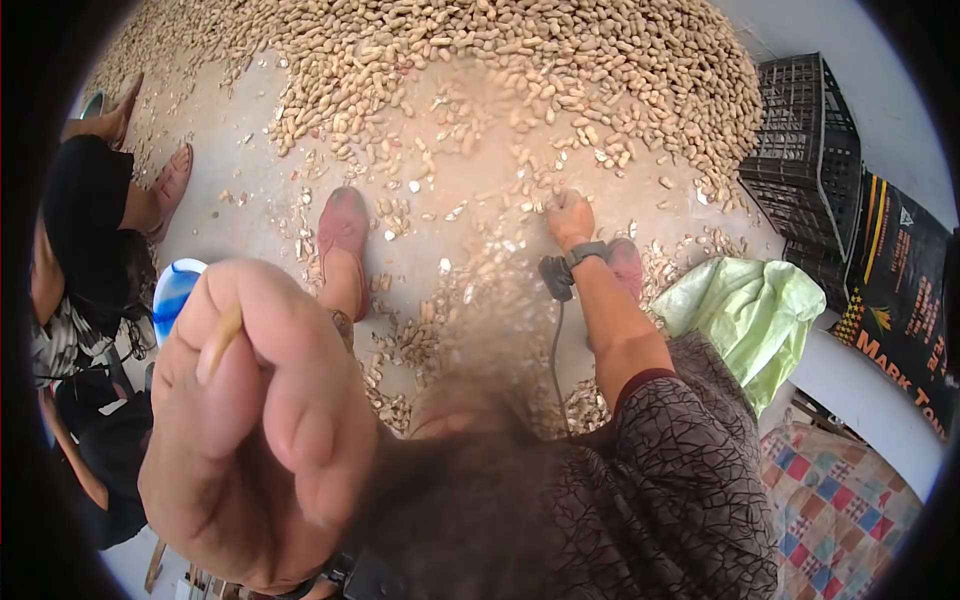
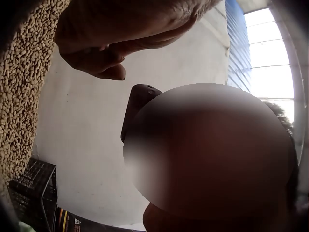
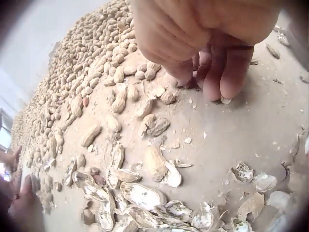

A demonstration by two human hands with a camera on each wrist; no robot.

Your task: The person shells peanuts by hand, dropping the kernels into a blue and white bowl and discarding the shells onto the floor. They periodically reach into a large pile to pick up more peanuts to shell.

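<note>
Tan peanuts lie heaped across the far floor, the pile's near edge breaking into loose nuts and bare pale ground. The right hand reaches down between this fringe and the person's right shoe, fingers bent with their tips at the floor; whether they pinch a nut, I cannot tell. In the right wrist view, bare floor opens beside those fingertips, bounded by broken shells. A black crate borders the pile's right end, and a green sack crowds the right forearm. The left hand is raised well off the floor, curled closed, thumb against fingers.
</note>
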